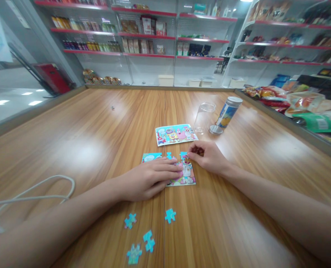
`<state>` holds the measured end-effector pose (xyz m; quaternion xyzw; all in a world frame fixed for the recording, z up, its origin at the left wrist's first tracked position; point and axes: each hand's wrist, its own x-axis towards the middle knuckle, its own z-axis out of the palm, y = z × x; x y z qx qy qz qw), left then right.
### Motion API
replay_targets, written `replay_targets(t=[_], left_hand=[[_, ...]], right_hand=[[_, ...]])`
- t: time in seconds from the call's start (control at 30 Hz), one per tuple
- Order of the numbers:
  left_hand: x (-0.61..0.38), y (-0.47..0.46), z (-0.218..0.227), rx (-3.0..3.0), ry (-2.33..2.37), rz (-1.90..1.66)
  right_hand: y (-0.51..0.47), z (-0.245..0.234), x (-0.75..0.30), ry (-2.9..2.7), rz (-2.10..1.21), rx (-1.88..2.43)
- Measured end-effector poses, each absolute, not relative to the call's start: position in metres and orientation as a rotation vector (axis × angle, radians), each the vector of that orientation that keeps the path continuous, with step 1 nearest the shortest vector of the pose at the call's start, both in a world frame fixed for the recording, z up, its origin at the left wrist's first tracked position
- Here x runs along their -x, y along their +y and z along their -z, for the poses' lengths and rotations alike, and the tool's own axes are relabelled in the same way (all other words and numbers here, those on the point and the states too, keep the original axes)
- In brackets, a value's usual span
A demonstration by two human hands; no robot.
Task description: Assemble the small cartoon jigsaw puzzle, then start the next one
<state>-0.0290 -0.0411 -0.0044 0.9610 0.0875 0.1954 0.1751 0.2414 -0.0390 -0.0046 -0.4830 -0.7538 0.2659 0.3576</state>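
A partly assembled jigsaw puzzle [187, 172] with cartoon figures lies on the wooden table, with gaps along its far edge. My left hand [151, 176] rests flat across it, fingers stretched out, hiding its middle and left part. At the far right corner, my right hand [207, 156] pinches a light-blue and pink puzzle piece [183, 155] between thumb and forefinger. Nearer to me are several loose blue pieces, among them one puzzle piece [170, 215] and another puzzle piece [134, 254]. Beyond the puzzle lies a printed picture card [176, 134] with similar cartoon figures.
Behind my right hand stand a clear jar [203, 117] and a blue canister [229, 112], with a metal lid [216, 129] beside them. A white cable [42, 199] loops at the left. Packaged goods [302, 106] lie beyond the table's right edge; stocked shelves [147, 36] line the back.
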Motion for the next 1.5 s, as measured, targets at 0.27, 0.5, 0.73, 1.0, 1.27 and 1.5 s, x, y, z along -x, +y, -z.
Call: replay_targets(t=[0.27,0.5,0.73,1.0,1.27,1.5], left_hand=[[0.0284,-0.0400,0.0047,-2.758,0.234,-0.537],[0.0291,-0.0412,0.0039,-2.736,0.254,-0.542],[0.0296,-0.0412,0.0034,-2.727,0.268,-0.529],[0.0287,-0.0414,0.0021,-2.710,0.234,-0.557],[0.0286,-0.0419,0.0013,-2.723,0.239,-0.549],[0.0294,-0.0409,0.0026,-2.734,0.249,-0.520]], right_hand=[[-0.0439,0.0049,-0.2363,-1.966,-0.653,1.273],[-0.0439,0.0038,-0.2355,-1.934,-0.632,1.339],[-0.0444,0.0040,-0.2357,-1.990,-0.585,1.352],[-0.0436,0.0061,-0.2344,-2.091,-0.443,1.376],[-0.0429,0.0049,-0.2344,-2.091,-0.410,1.380],[-0.0451,0.0036,-0.2341,-2.257,-0.196,1.492]])
